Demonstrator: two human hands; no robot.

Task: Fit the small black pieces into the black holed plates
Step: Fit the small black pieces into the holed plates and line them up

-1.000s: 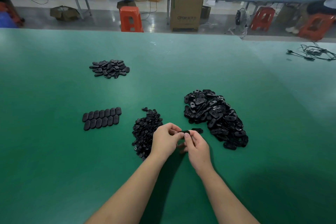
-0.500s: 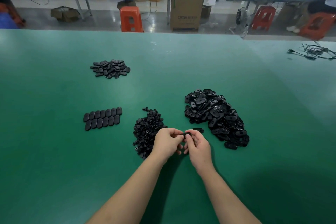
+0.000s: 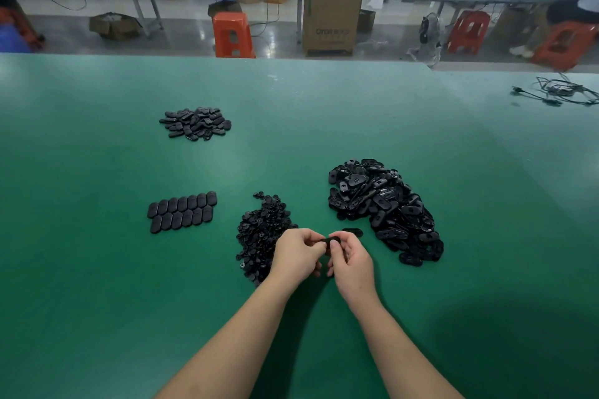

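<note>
change: almost none, both hands stayed together | left hand [image 3: 296, 253] and right hand [image 3: 351, 257] fingers pinch one holed plate [image 3: 332, 240] over the green counter [image 3: 97, 269] | small pieces pile [image 3: 261, 233] at 9 o'clock, plates pile [image 3: 385, 207] at 2 | guess: piece still being pushed in

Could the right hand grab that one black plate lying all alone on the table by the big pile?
Probably yes, but not right away. The lone plate lies just beyond the right hand with bare green table between. That hand and the left hand are both pinching a held plate, so it must let go first.
</note>
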